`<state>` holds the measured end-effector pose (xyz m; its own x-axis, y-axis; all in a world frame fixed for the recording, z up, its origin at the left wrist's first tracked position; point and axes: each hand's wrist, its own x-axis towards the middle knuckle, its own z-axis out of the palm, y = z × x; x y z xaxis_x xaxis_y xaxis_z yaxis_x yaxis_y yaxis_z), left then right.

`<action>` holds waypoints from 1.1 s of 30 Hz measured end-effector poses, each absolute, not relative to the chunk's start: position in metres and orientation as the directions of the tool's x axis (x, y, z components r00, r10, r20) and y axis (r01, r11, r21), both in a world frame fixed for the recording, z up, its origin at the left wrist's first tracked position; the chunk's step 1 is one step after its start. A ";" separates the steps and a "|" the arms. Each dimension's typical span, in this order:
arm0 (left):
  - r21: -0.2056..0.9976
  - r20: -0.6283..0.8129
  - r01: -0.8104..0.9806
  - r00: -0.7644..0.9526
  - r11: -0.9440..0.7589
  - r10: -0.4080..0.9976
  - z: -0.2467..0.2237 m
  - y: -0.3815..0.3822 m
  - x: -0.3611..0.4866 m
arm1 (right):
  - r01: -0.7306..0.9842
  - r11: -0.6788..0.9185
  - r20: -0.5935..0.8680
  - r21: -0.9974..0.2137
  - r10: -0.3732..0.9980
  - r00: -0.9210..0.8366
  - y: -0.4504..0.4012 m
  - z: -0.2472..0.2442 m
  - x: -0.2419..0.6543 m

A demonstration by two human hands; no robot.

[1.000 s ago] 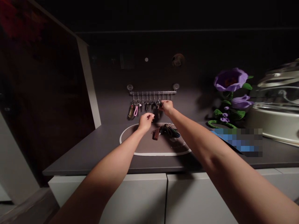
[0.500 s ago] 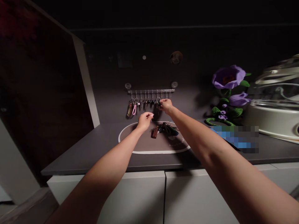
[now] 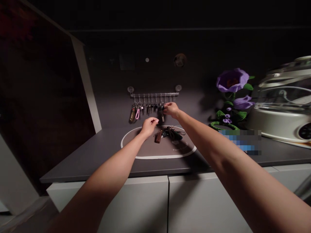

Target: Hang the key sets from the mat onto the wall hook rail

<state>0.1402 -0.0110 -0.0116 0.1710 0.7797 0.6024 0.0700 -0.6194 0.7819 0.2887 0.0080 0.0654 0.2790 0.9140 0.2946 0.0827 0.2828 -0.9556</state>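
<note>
My right hand [image 3: 172, 109] is raised to the hook rail [image 3: 155, 94] on the wall, its fingers pinched on a dark-headed key [image 3: 162, 111] that hangs down below one of the hooks. Whether its ring sits fully on the hook cannot be made out. Lower and to the left, my left hand [image 3: 149, 125] hovers above the brown mat [image 3: 143, 147] with thumb and fingers pressed together; anything between them is too small to name. A pile of keys [image 3: 173, 133] with a brown key fob [image 3: 158, 137] lies on the mat, just past my left fingertips.
Several keys hang on the rail's left part, among them one with a pink loop [image 3: 137, 113] and a brown tag [image 3: 132, 114]. Purple crocheted flowers [image 3: 232, 80] and a cream-coloured appliance [image 3: 274, 124] stand on the counter [image 3: 85, 161] at the right.
The key at my right fingertips now hangs straight down and shows more of its length. My left hand has barely moved. The whole view has shifted slightly.
</note>
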 end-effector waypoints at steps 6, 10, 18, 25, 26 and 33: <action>0.781 0.601 0.068 0.190 -0.621 0.777 -0.010 -0.015 0.141 | 0.143 0.266 0.295 -0.953 0.920 0.258 -0.003 0.066 0.292; 0.757 0.611 0.133 0.206 -0.640 0.765 -0.011 -0.016 0.141 | 0.147 0.271 0.300 -0.951 0.925 0.234 -0.011 0.065 0.293; 0.720 0.613 0.218 0.245 -0.659 0.751 -0.012 -0.017 0.142 | 0.195 0.281 0.315 -0.940 0.934 0.167 -0.031 0.060 0.298; 0.686 0.622 0.254 0.282 -0.682 0.731 -0.012 -0.021 0.144 | 0.167 0.292 0.314 -0.942 0.941 0.126 -0.050 0.045 0.300; 0.681 0.623 0.257 0.288 -0.685 0.727 -0.013 -0.022 0.144 | 0.166 0.297 0.319 -0.940 0.940 0.122 -0.053 0.042 0.300; 0.638 0.620 0.304 0.342 -0.708 0.706 -0.015 -0.026 0.145 | 0.342 0.402 0.440 -0.849 0.897 0.038 -0.065 0.010 0.296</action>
<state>0.1449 -0.0259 -0.0145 0.3422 0.7058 0.6203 0.3036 -0.7078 0.6378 0.2965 -0.0645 0.0104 0.0376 0.8972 0.4399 0.3424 0.4020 -0.8492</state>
